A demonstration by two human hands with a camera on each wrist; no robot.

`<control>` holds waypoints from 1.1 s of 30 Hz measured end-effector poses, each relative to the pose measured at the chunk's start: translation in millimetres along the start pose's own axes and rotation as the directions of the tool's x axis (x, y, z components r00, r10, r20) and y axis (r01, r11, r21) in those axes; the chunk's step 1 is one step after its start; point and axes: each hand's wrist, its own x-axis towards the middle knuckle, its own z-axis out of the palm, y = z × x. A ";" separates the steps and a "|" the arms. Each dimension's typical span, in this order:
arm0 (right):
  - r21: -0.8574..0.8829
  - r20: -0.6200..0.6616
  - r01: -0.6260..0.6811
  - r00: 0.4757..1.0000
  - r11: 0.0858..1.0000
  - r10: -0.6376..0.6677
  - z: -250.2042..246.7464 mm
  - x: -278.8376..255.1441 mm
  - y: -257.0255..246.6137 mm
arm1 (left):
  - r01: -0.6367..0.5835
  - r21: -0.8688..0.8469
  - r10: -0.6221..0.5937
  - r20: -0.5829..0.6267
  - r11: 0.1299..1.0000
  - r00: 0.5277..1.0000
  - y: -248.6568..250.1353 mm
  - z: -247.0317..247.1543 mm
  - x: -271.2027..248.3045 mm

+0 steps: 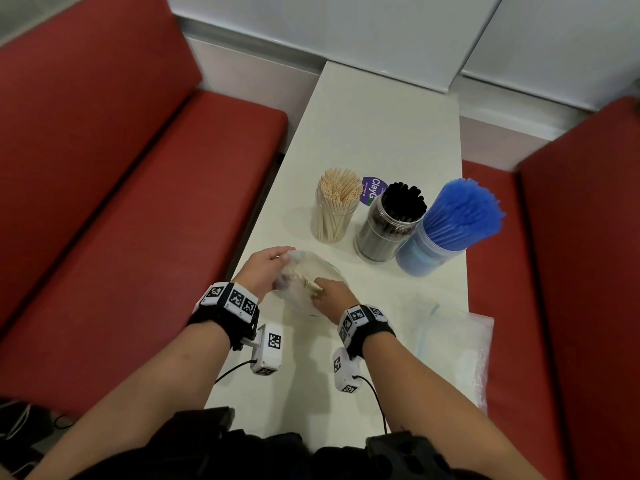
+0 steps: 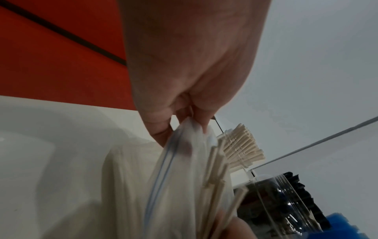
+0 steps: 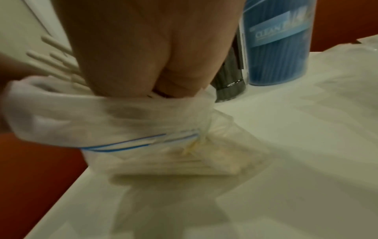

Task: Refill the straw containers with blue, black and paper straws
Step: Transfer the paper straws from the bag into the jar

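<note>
A clear zip bag [image 1: 304, 268] of paper straws lies on the white table [image 1: 381, 140] near its left edge. My left hand [image 1: 268, 263] pinches the bag's rim [image 2: 192, 127] and holds its mouth apart. My right hand [image 1: 329, 292] reaches into the bag's mouth [image 3: 114, 111], fingers curled round loose paper straws [image 1: 306, 283]; the fingertips are hidden by the plastic. Beyond stand three clear jars: paper straws [image 1: 337, 206], black straws [image 1: 393, 220], blue straws [image 1: 446, 226].
Empty clear zip bags [image 1: 450, 344] lie flat at the table's right edge. A purple round sticker [image 1: 374, 190] sits behind the jars. Red bench seats [image 1: 138, 216] flank the narrow table on both sides; a white wall closes the far end.
</note>
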 end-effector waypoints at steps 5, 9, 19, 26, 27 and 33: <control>0.297 -0.087 -0.004 0.996 0.955 0.031 -14.6 -5.6 9.2 | 0.003 -0.010 -0.003 0.001 1.000 1.000 -1.9 0.2 1.2; 0.385 -0.067 0.042 0.998 0.922 -0.017 -20.4 -6.8 6.9 | -0.017 0.015 0.017 -0.012 1.000 1.000 -0.3 4.6 1.7; 0.572 -0.085 0.105 0.994 0.813 -0.069 -52.8 -12.6 -1.8 | -0.057 0.032 0.058 -0.035 0.998 0.998 6.8 8.7 -0.6; 0.742 -0.202 0.116 0.978 0.661 0.054 -62.4 -10.2 -10.9 | -0.012 -0.007 0.011 -0.059 1.000 0.998 2.9 12.0 -5.4; 0.730 -0.230 0.110 0.969 0.674 0.091 -63.0 -9.6 -11.2 | -0.003 -0.010 0.003 -0.044 1.000 0.999 2.0 13.3 -7.0; 0.830 -0.204 0.088 0.967 0.551 0.153 -58.2 -11.4 -12.9 | 0.031 -0.026 -0.032 -0.026 0.999 0.999 -0.4 13.6 -10.3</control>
